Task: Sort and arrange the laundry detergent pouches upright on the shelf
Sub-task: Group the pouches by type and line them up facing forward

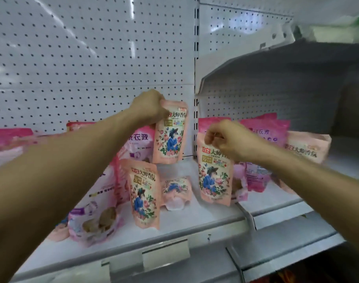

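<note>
At 9 o'clock on the shelf (195, 219), pink-and-purple pouches (92, 221) lay slumped and leaning, not upright. Just right of them, one peach floral pouch (144, 196) stood near the front lip.

At 12 o'clock, the left hand (148, 108) pinched the top seam of a second peach pouch (170, 132), fingers curled over its upper-left corner; the pouch stood near the pegboard back panel (82, 58). Below it, a small pouch (175, 190) lay crumpled on the shelf.

At 2 o'clock, the right hand (229, 137) gripped the top edge of a third peach pouch (214, 174), fingers curled over the seam; whether its base rested on the shelf could not be told. Further right, magenta pouches (262, 152) and a tilted peach pouch (307, 148) crowded together.

Handling judgement: the pouches appeared soft, liquid-filled and prone to sagging; the stiff top seam was the most secure hold, with the gusseted base to be flattened for standing. Open room lay at 6 o'clock along the front edge. The upright post (195, 78) and the overhanging upper shelf (276, 64) limited clearance on the right.
</note>
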Demonstrator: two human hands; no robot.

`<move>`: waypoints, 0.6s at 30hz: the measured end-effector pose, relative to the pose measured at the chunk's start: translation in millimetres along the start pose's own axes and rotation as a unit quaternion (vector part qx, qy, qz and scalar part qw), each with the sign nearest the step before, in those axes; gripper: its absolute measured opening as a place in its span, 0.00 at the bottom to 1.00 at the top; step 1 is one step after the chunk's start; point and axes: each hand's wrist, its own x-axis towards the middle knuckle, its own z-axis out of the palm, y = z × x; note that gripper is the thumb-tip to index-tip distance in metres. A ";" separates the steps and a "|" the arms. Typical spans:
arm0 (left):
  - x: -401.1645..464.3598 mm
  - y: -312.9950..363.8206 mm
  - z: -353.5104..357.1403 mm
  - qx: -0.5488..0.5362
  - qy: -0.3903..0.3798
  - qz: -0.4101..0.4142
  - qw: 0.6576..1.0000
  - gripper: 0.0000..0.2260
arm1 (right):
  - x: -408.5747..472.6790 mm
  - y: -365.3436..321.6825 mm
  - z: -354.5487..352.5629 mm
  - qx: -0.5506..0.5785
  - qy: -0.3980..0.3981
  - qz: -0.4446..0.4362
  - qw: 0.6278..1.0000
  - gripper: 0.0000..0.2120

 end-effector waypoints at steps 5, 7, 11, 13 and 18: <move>1.6 -6.8 22.5 0.053 -0.015 -0.032 0.998 0.03 | 16.3 17.7 17.7 0.012 -0.036 -0.014 0.999 0.12; 1.0 -9.5 28.1 0.074 -0.026 -0.044 0.996 0.03 | 20.7 21.3 19.6 0.015 -0.028 -0.021 0.999 0.12; 1.8 -11.3 29.7 0.172 -0.005 -0.050 0.984 0.06 | 23.1 21.4 27.8 -0.011 -0.013 -0.023 1.000 0.12; 0.5 -11.2 28.2 0.208 -0.002 -0.053 0.977 0.04 | 23.1 20.7 33.3 -0.040 -0.035 -0.023 0.998 0.12; -6.0 -24.3 31.5 0.196 -0.100 -0.130 0.967 0.04 | 26.7 20.3 34.5 -0.063 -0.041 -0.029 0.997 0.16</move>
